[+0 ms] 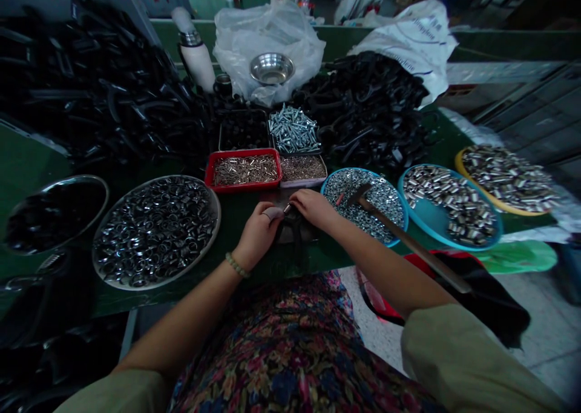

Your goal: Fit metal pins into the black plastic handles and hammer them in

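Note:
Both hands meet over a dark block (285, 235) at the table's front. My left hand (258, 234), with white tape on a finger, has its thumb and fingers closed; what lies between them is hidden. My right hand (315, 208) comes in from the right, its fingertips pinched at a small shiny metal cylinder (287, 208). A black plastic part (297, 234) lies under the fingertips, hard to see against the dark block. Just beyond the hands stand a red tray (209, 174) of small metal pins and a pale tray (308, 181) of tiny metal pieces.
A hammer (399, 231) lies across a blue basin (405, 219) of small metal parts, handle toward me. A round tray (216, 219) of metal rings stands left. Black parts are heaped at back left (122, 98) and back right (363, 110). Silver bolts (295, 129) fill a back tray.

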`<state>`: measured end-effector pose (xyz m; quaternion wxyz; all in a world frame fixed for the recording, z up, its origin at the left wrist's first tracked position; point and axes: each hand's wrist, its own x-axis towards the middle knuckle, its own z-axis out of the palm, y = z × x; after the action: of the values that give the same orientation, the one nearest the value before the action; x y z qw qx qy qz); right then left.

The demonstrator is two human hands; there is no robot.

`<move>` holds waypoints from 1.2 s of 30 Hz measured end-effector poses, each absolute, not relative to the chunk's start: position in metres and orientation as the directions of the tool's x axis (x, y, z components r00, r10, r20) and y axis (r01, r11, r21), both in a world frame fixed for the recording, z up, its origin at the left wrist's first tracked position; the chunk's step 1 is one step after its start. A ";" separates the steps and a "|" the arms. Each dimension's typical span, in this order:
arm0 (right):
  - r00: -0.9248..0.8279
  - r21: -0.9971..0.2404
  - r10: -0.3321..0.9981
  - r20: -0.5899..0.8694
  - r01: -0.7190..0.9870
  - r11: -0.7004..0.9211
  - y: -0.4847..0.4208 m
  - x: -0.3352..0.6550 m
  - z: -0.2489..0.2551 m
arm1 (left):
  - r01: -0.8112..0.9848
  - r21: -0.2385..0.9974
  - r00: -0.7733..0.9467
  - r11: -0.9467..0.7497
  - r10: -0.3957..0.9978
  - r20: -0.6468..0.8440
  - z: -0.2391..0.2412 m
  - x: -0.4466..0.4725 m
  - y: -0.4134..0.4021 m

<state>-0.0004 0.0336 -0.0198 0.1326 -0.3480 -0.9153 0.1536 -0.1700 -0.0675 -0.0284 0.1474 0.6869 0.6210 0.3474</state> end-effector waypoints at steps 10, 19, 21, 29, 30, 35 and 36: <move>-0.711 -0.385 0.694 0.112 0.613 0.690 0.031 0.002 -0.020 | 0.878 0.431 0.101 -0.208 0.961 0.259 -0.024 -0.163 -0.069; -0.692 -0.366 0.702 0.165 0.618 0.696 0.028 0.002 -0.025 | 0.936 0.223 0.240 -0.271 0.958 0.157 -0.015 -0.162 -0.076; -0.672 -0.430 0.718 0.182 0.602 0.673 0.029 0.004 -0.027 | 0.939 0.210 0.249 -0.274 0.959 0.136 -0.014 -0.162 -0.077; -0.599 -0.576 0.781 0.175 0.582 0.575 0.032 0.004 -0.028 | 0.946 0.150 0.273 -0.286 0.956 0.103 -0.013 -0.160 -0.075; -0.603 -0.568 0.779 0.173 0.585 0.579 0.032 0.004 -0.027 | 0.944 0.149 0.279 -0.293 0.954 0.108 -0.013 -0.160 -0.075; -0.674 -0.371 0.724 0.148 0.641 0.672 0.029 0.000 -0.026 | 0.925 0.179 0.313 -0.334 0.940 0.136 -0.011 -0.161 -0.076; -0.692 -0.315 0.707 0.141 0.646 0.695 0.028 0.000 -0.026 | 0.921 0.187 0.318 -0.340 0.938 0.139 -0.010 -0.162 -0.077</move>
<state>-0.0005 0.0280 -0.0262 0.1267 -0.3711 -0.9119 0.1210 -0.1622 -0.0772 -0.0104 0.0366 0.8110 0.5731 0.1117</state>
